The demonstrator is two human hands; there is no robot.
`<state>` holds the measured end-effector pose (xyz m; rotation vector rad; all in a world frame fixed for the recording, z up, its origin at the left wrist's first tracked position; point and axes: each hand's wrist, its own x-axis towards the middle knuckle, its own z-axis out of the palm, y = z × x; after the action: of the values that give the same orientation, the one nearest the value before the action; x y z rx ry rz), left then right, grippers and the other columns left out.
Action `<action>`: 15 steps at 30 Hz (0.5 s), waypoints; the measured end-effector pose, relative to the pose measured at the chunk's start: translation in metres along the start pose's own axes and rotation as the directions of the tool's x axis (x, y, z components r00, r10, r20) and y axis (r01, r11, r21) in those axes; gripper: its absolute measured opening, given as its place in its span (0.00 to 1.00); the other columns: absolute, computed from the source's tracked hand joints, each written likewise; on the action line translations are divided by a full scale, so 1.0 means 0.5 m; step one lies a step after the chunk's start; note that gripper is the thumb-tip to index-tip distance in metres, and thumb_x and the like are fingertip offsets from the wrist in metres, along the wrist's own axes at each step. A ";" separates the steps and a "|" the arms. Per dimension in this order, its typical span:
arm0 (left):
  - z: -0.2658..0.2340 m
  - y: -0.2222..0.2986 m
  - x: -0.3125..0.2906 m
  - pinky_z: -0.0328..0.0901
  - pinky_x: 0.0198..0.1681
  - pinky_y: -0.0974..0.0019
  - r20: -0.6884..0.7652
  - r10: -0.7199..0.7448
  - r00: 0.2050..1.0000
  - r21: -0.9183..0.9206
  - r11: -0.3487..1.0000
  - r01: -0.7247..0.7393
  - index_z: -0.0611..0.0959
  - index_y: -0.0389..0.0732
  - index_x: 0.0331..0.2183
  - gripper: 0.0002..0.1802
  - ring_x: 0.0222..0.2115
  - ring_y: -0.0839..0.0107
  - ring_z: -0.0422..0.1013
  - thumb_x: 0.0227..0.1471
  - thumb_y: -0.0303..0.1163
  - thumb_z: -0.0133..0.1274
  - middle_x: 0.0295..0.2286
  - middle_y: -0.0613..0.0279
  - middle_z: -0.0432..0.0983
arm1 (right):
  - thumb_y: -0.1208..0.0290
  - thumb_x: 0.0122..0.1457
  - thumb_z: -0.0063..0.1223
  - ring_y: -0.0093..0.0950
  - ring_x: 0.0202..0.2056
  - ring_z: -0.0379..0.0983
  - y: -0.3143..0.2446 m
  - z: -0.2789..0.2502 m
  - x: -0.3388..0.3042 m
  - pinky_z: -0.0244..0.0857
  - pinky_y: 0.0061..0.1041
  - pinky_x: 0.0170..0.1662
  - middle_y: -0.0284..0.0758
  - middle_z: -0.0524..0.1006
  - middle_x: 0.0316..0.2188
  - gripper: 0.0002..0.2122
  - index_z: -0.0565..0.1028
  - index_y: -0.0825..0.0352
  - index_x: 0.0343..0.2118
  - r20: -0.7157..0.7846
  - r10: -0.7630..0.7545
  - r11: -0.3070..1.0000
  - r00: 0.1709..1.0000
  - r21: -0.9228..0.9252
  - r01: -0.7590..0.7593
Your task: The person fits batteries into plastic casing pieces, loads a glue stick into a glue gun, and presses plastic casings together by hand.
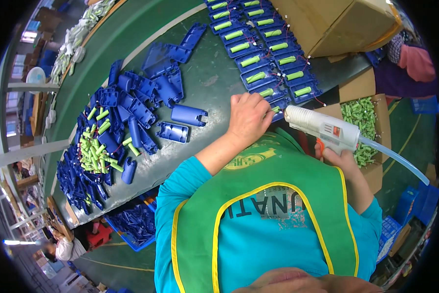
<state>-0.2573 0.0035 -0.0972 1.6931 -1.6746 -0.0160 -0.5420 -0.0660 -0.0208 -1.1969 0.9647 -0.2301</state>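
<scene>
- Right hand (338, 157) was wrapped tight round the white glue gun (322, 128), one clear stick trailing behind it.
- Just left of the gun's nozzle, left hand (249, 118) pressed down closed on the blue case (279, 107) at the near end of two rows.
- Beyond the gun, those rows held about fourteen blue cases with green cells.
- Far left of the gun, loose blue shells (131, 110) and green cells (95, 149) were piled, too many to count.
- Behind the gun: one cardboard box (337, 24).

Shell pile (117, 122) left on table (209, 78); filled shell rows (263, 49) right.
</scene>
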 end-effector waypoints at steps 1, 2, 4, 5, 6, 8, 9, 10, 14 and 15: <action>0.000 0.000 0.000 0.55 0.38 0.59 -0.002 -0.001 1.000 0.000 1.000 0.001 0.78 0.48 0.22 0.10 0.31 0.64 0.66 0.37 0.33 0.65 0.26 0.68 0.69 | 0.66 0.55 0.61 0.24 0.36 0.75 -0.003 0.003 0.003 0.71 0.26 0.39 0.34 0.77 0.37 0.19 0.71 0.69 0.47 -0.020 -0.010 1.000 1.000 -0.021 0.010; -0.001 0.001 0.001 0.55 0.38 0.59 0.001 -0.009 1.000 -0.002 1.000 0.009 0.77 0.48 0.22 0.11 0.31 0.64 0.66 0.37 0.33 0.66 0.25 0.68 0.68 | 0.66 0.55 0.61 0.24 0.36 0.75 -0.004 0.002 0.006 0.71 0.26 0.39 0.34 0.77 0.37 0.19 0.71 0.69 0.47 -0.020 -0.009 1.000 1.000 -0.024 0.009; -0.001 0.001 -0.001 0.55 0.38 0.59 0.001 -0.019 1.000 -0.004 1.000 0.019 0.77 0.48 0.22 0.11 0.31 0.64 0.66 0.37 0.33 0.66 0.25 0.67 0.68 | 0.66 0.55 0.61 0.23 0.34 0.75 -0.003 0.000 0.012 0.71 0.24 0.37 0.34 0.77 0.36 0.20 0.71 0.69 0.47 0.027 -0.010 0.996 1.000 -0.093 0.013; 0.000 0.001 0.000 0.55 0.38 0.59 -0.002 -0.019 1.000 -0.011 1.000 0.019 0.77 0.48 0.22 0.12 0.31 0.64 0.66 0.36 0.33 0.66 0.25 0.67 0.68 | 0.66 0.55 0.61 0.23 0.34 0.75 -0.001 0.000 0.013 0.71 0.24 0.37 0.34 0.77 0.36 0.20 0.71 0.69 0.47 0.028 -0.011 0.995 1.000 -0.096 0.013; 0.000 0.000 -0.001 0.55 0.37 0.59 -0.004 -0.019 1.000 -0.019 1.000 0.019 0.76 0.48 0.22 0.12 0.31 0.64 0.66 0.36 0.33 0.66 0.25 0.67 0.68 | 0.65 0.55 0.61 0.23 0.33 0.75 0.001 0.000 0.014 0.71 0.24 0.36 0.34 0.77 0.36 0.20 0.71 0.69 0.48 0.026 -0.020 0.995 0.999 -0.098 0.022; 0.001 -0.001 -0.002 0.55 0.37 0.59 -0.008 -0.020 1.000 -0.018 1.000 0.020 0.76 0.48 0.22 0.13 0.31 0.64 0.66 0.36 0.33 0.67 0.25 0.67 0.68 | 0.65 0.55 0.61 0.23 0.33 0.75 0.001 0.003 0.012 0.71 0.24 0.36 0.34 0.77 0.35 0.20 0.71 0.69 0.48 0.025 -0.030 0.994 0.999 -0.103 0.032; 0.001 -0.001 -0.002 0.55 0.37 0.59 -0.008 -0.020 1.000 -0.017 1.000 0.020 0.76 0.48 0.22 0.13 0.31 0.64 0.66 0.36 0.33 0.67 0.25 0.67 0.68 | 0.65 0.55 0.61 0.23 0.32 0.74 0.001 0.006 0.010 0.70 0.23 0.36 0.34 0.77 0.36 0.20 0.71 0.69 0.48 0.012 -0.061 0.993 0.998 -0.103 0.062; 0.002 -0.001 -0.003 0.55 0.37 0.59 -0.011 -0.020 1.000 -0.018 1.000 0.020 0.76 0.48 0.22 0.13 0.31 0.64 0.66 0.36 0.33 0.67 0.25 0.67 0.68 | 0.66 0.55 0.61 0.23 0.32 0.74 0.001 0.008 0.006 0.70 0.23 0.36 0.34 0.77 0.36 0.20 0.71 0.69 0.48 -0.001 -0.092 0.990 0.996 -0.103 0.092; 0.004 -0.004 -0.003 0.55 0.37 0.59 -0.017 -0.002 1.000 -0.027 1.000 0.002 0.76 0.48 0.23 0.13 0.31 0.64 0.66 0.36 0.33 0.67 0.25 0.67 0.68 | 0.67 0.55 0.61 0.23 0.34 0.74 0.023 -0.007 -0.007 0.69 0.23 0.37 0.34 0.77 0.37 0.20 0.71 0.69 0.49 -0.013 -0.101 0.989 0.995 -0.110 0.099; 0.003 -0.004 -0.004 0.55 0.37 0.59 -0.014 0.004 1.000 -0.021 1.000 -0.004 0.77 0.48 0.24 0.13 0.30 0.64 0.66 0.37 0.34 0.67 0.25 0.67 0.68 | 0.68 0.55 0.60 0.23 0.35 0.74 0.023 -0.009 -0.009 0.69 0.23 0.38 0.34 0.77 0.37 0.20 0.71 0.69 0.49 -0.018 -0.080 0.990 0.997 -0.121 0.077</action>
<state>-0.2564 0.0042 -0.1003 1.6708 -1.6619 -0.0193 -0.5516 -0.0617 -0.0286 -1.3467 0.9633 -0.2516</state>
